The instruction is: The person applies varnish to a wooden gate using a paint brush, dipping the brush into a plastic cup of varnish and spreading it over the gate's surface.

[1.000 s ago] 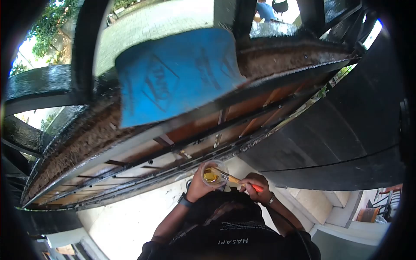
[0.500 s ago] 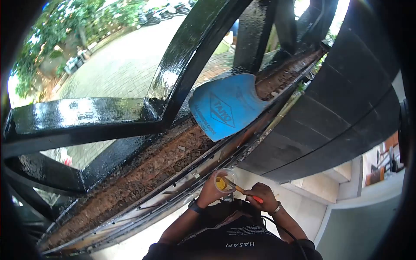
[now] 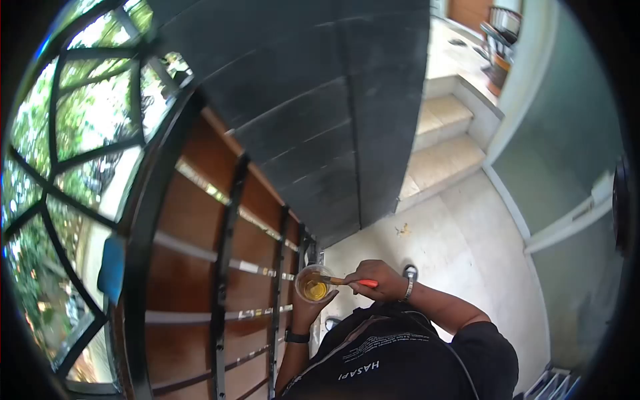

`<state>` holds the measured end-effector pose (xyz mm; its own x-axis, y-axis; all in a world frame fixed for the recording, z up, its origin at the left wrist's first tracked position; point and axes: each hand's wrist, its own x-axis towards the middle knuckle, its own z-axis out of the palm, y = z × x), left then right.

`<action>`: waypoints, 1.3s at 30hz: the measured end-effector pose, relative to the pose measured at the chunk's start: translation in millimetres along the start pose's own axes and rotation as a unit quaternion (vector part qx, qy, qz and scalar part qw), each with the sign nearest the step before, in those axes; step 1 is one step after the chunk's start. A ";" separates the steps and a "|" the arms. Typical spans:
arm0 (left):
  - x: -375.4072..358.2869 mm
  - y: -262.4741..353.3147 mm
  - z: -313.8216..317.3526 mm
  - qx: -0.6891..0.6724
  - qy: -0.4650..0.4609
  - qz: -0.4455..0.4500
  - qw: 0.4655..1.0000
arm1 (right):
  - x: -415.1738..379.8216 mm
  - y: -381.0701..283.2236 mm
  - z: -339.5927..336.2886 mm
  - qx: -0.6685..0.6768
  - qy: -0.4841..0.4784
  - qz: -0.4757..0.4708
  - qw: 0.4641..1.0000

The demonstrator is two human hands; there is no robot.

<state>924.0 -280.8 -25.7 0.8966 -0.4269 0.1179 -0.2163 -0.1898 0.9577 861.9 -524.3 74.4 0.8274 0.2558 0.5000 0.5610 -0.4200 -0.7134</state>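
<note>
My left hand (image 3: pixel 308 316) is wrapped round a clear plastic cup (image 3: pixel 299 292) with yellow liquid (image 3: pixel 315 289) at its bottom. A paintbrush (image 3: pixel 366 283) with an orange-red handle end is gripped in my right hand (image 3: pixel 380 275), its head pointing left over the cup's rim. Both hands are in front of my chest, close to the black-framed gate with brown panels (image 3: pixel 187 267).
The blue sheet (image 3: pixel 112 270) sits on the gate's top at left. A dark grey wall (image 3: pixel 307 133) rises ahead, with tiled steps (image 3: pixel 447 153) beyond its right edge. At right stands a greenish glass door (image 3: pixel 567 147). Pale tiles (image 3: pixel 460 247) cover the floor.
My view has swung right and back from the gate's top, so the steps and floor show more. The blue sheet now appears at far left. Both hands keep the cup and paintbrush.
</note>
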 end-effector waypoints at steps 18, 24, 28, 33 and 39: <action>193.8 137.1 455.2 -0.089 -0.181 0.028 0.979 | -222.7 120.5 -410.4 0.050 0.225 0.074 0.970; 261.5 165.4 545.7 -0.092 -0.255 0.010 0.963 | -250.5 162.8 -481.8 0.051 0.281 0.105 0.953; 307.9 161.8 599.6 -0.103 -0.270 0.058 0.956 | -247.3 186.9 -535.1 0.001 0.289 0.092 0.953; 330.0 159.8 640.0 -0.113 -0.258 0.075 0.957 | -249.6 209.4 -576.7 -0.081 0.266 0.053 0.959; 299.7 188.5 629.1 -0.110 -0.121 0.060 0.985 | -235.4 204.6 -607.9 -0.133 0.119 -0.061 0.982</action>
<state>908.8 -1000.8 25.0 0.7455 -0.6378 0.1933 -0.2023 0.0598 0.9775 765.2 -1199.7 109.3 0.7068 0.1214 0.6969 0.6026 -0.6193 -0.5033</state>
